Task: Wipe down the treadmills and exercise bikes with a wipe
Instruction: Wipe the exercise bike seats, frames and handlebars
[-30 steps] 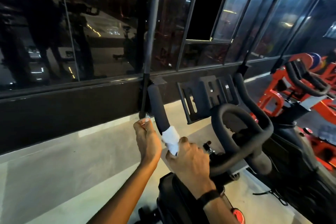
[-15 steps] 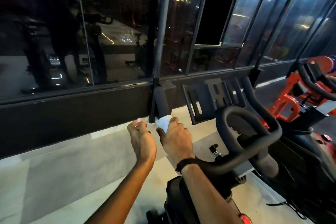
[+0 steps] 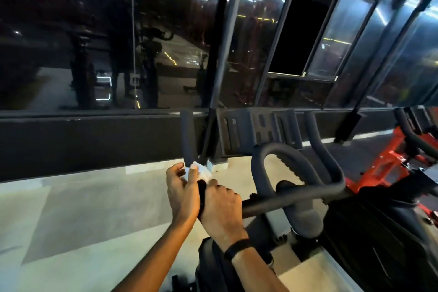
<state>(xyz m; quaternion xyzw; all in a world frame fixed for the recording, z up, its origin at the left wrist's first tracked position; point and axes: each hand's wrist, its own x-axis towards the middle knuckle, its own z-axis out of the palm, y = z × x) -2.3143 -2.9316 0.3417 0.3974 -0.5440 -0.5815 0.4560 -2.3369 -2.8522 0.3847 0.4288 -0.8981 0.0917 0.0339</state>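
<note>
A small white wipe [image 3: 199, 172], crumpled, sits just below the frame's centre, bunched around the left-hand grip of the black exercise bike's handlebar [image 3: 296, 197]. That grip rises upright as a dark padded horn above the wipe, while the rest of the bar loops right across the middle of the frame, with a slotted black holder plate behind it. At the right edge a second exercise bike [image 3: 407, 149] with an orange-red frame is partly visible.
</note>
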